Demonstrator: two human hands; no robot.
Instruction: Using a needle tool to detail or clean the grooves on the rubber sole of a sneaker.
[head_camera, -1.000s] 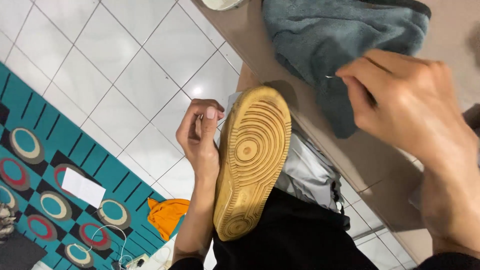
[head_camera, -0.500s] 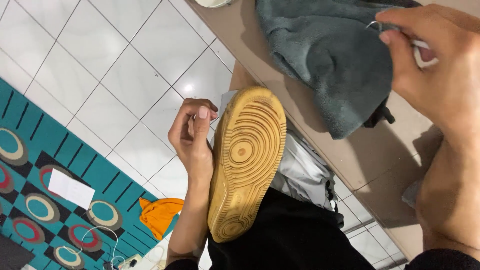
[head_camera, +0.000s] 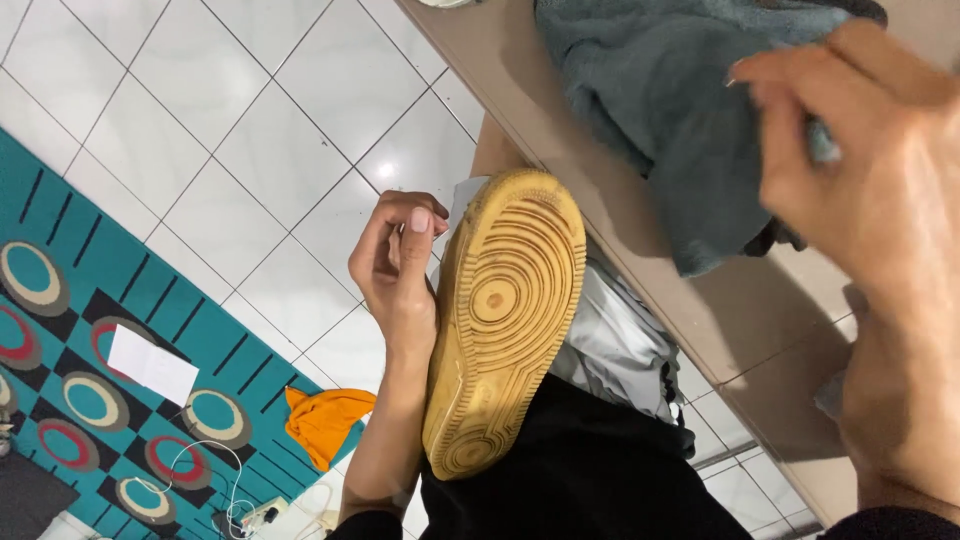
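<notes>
My right hand (head_camera: 880, 190) is closest to my eyes, big and a little blurred at the right edge, fingers pinched on a fold of the grey-green cloth (head_camera: 680, 120). The cloth lies bunched on the tan tabletop (head_camera: 740, 320), one corner hanging toward the table's edge. It looks soft and limp, like terry towel, so I judge it light, easy to gather anywhere, and likely to sag and drag unless I bunch a good handful.

Below that, my left hand (head_camera: 400, 270) is curled around the side of the shoe (head_camera: 505, 320), thumb and fingertips wrapped over its edge, holding it sole-up against my lap. The yellowish rubber sole faces me, ridged with a round tread pattern and visibly scuffed. I judge it stiff and fairly grippy, not fragile, with some weight toward the heel; the narrow waist, where my fingers sit, seems the steadiest place to hold it.

Farther down are white floor tiles (head_camera: 290, 110), a teal patterned rug (head_camera: 70, 240) bearing a white paper slip (head_camera: 152, 364), an orange cloth (head_camera: 325, 422) and a white cable (head_camera: 222, 480).
</notes>
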